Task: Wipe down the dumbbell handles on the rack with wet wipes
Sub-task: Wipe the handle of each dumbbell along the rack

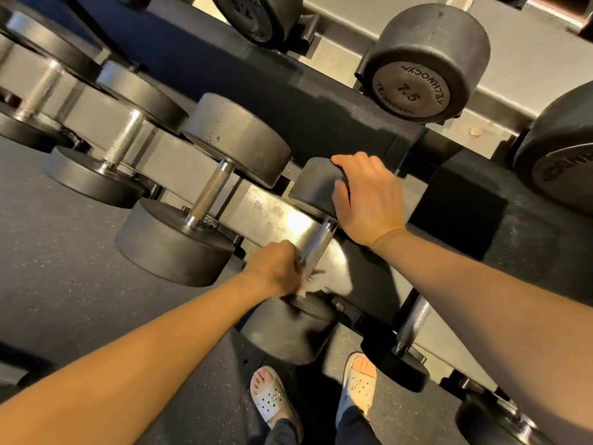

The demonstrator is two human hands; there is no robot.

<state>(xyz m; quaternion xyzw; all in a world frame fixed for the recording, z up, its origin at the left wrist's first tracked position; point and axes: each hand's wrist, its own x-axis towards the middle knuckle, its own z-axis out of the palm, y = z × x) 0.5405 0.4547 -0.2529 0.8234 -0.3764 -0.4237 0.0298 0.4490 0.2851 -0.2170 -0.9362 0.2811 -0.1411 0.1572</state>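
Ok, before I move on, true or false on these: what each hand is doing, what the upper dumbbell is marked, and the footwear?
1. The left hand holds a white wipe against the handle of a dumbbell. True.
2. The right hand holds a spray bottle. False: it grips the far head of that same dumbbell.
3. The upper-shelf dumbbell is marked 7.5. True.
4. The person wears closed black shoes. False: they wear white perforated sandals.
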